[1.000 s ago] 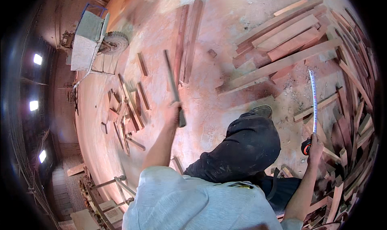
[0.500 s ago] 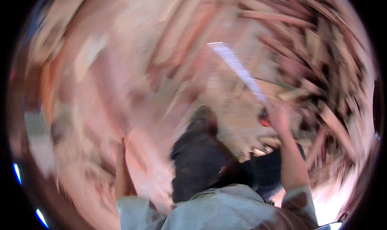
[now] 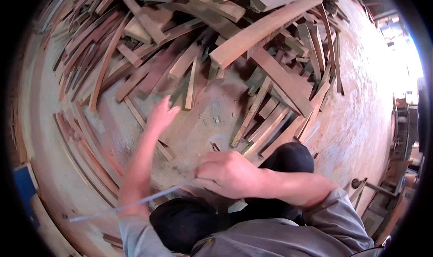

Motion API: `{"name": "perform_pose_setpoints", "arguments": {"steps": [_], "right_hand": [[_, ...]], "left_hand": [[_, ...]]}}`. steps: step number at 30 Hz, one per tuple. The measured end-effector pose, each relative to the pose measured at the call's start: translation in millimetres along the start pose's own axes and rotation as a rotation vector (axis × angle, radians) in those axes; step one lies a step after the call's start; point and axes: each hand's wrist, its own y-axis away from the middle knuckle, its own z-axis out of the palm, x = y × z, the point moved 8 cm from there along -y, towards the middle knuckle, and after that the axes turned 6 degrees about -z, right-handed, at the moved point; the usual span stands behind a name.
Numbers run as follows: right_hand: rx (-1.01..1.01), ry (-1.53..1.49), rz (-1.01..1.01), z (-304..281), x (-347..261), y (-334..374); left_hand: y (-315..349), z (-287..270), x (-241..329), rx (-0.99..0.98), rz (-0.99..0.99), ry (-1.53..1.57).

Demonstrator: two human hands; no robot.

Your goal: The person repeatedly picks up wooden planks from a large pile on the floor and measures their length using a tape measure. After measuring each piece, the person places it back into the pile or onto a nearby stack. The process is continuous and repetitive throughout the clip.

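My left hand (image 3: 162, 115) reaches out over the near edge of a heap of wood offcuts, its fingers apart and holding nothing. Close to its fingertips is a narrow upright offcut (image 3: 192, 83). My right hand (image 3: 228, 173) is closed in front of my knees, around a tape measure whose case is hidden in the fist. The pale tape blade (image 3: 122, 208) sticks out to the left, seen nearly edge-on, and crosses over my left forearm. Its free end has a small dark tip.
Wooden offcuts of many lengths lie piled ahead, a thick beam (image 3: 266, 29) on top. Long thin strips (image 3: 92, 160) lie on the floor at left. A blue object (image 3: 25, 189) stands at far left. Metal framing (image 3: 379, 187) and shelving are at right.
My view has swung round to the wood heap. My right hand has come in before my body, its tape now pointing left. My left arm has stretched forward.
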Motion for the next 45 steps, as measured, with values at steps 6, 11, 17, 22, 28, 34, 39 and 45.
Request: {"name": "perform_pose_setpoints", "arguments": {"steps": [6, 11, 17, 22, 28, 34, 39, 45], "right_hand": [[0.090, 0.069, 0.059, -38.6, -0.9, 19.2], [0.086, 0.086, 0.091, -45.5, 12.0, 24.6], [0.000, 0.015, 0.071, -39.8, 23.2, 13.3], [-0.066, 0.046, 0.117, -22.8, 48.0, 11.5], [-0.132, 0.128, 0.221, -8.4, 70.2, 17.4], [-0.135, 0.158, 0.316, -6.1, 78.2, 20.4], [-0.163, 0.184, 0.400, 4.2, 83.8, 15.5], [-0.134, 0.147, 0.509, 15.3, 101.3, 9.6]], "left_hand": [[-84.4, 91.4, 16.8, 0.015, -0.164, -0.373], [-69.5, 80.2, -9.6, -0.077, -0.203, -0.364], [69.2, 42.2, -114.9, -0.100, -0.288, -0.046], [201.1, 39.0, -172.8, -0.009, -0.413, 0.107], [297.1, 44.8, -202.2, 0.086, -0.528, 0.111], [348.5, 21.4, -204.5, 0.326, -0.375, 0.065], [345.8, -20.6, -177.5, 0.424, -0.350, 0.024], [334.1, -35.8, -176.7, 0.209, -0.495, 0.698]]}}
